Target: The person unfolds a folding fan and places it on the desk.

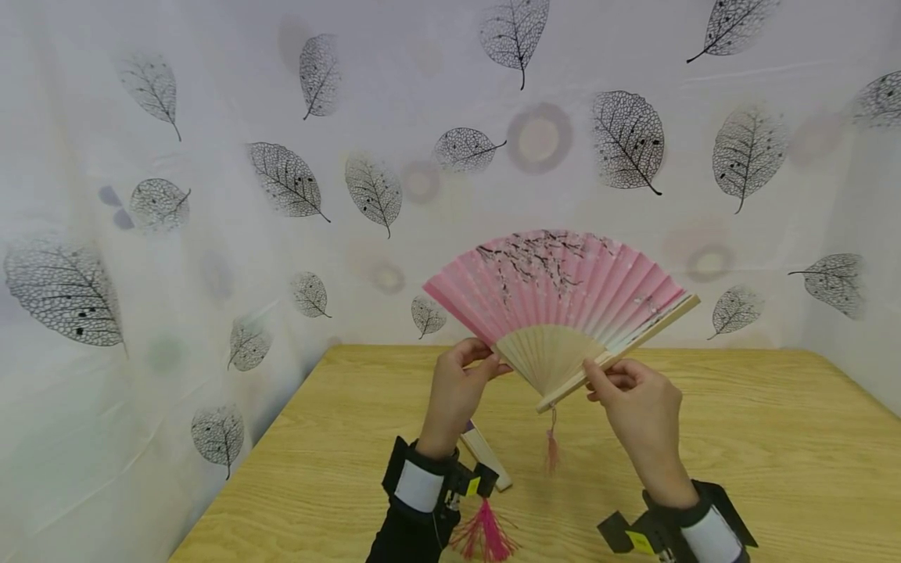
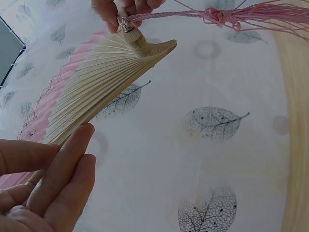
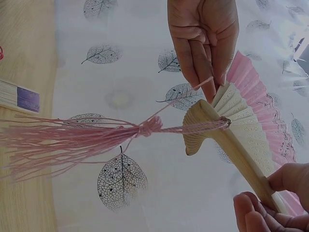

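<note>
A pink folding fan [image 1: 563, 274] with a dark blossom-branch print is spread wide above the table, its pale ribs [image 2: 96, 72] fanning from a pivot at the bottom. My left hand [image 1: 461, 387] pinches its left edge between thumb and fingers. On the other side my right hand [image 1: 637, 403] pinches the thick right guard stick [image 3: 246, 154]. From the pivot hangs a pink tassel [image 1: 552, 450], which also shows large in the right wrist view.
On the wooden table [image 1: 317, 469] lies a folded fan [image 1: 487, 455] with a purple part, partly behind the left wrist. A brighter pink tassel [image 1: 486, 536] lies near it. Behind the table hangs a white leaf-print curtain [image 1: 422, 78].
</note>
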The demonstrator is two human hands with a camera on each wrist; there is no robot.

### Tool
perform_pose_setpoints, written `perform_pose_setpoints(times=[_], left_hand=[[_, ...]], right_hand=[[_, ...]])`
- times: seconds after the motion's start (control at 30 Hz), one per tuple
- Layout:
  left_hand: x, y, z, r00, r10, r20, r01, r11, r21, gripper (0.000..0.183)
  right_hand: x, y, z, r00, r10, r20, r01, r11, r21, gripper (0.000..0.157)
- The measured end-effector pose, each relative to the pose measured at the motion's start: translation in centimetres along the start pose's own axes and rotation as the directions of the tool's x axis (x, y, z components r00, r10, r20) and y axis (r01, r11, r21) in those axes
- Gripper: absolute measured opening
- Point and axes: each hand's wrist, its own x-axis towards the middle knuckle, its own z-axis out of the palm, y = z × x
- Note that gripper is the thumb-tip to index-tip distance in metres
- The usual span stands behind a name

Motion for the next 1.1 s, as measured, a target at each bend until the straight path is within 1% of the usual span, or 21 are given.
perform_pose_setpoints(times=[0.33, 0.53, 0.93, 1.1], left_hand=[[0.0, 0.12, -0.02, 1.0, -0.017, -0.017, 0.016, 0.997, -0.07, 0.026], [0.09, 0.06, -0.04, 0.999, -0.029, -0.02, 0.027, 0.997, -0.077, 0.026], [0.11, 0.2, -0.09, 0.997, -0.062, -0.045, 0.058, 0.995, -0.082, 0.025], [0.16, 0.04, -0.11, 0.997, -0.032, -0.071, 0.023, 0.993, -0.118, 0.025]], right_hand=[[-0.03, -0.08, -0.11, 1.0, 0.007, -0.027, -0.006, 1.0, 0.019, 0.036], [-0.04, 0.07, -0.06, 1.0, 0.004, -0.017, -0.004, 1.0, 0.022, 0.036], [0.09, 0.02, -0.09, 0.999, 0.007, -0.044, -0.006, 1.0, 0.02, 0.036], [0.08, 0.07, -0.03, 0.999, 0.003, -0.05, -0.001, 0.999, 0.036, 0.036]])
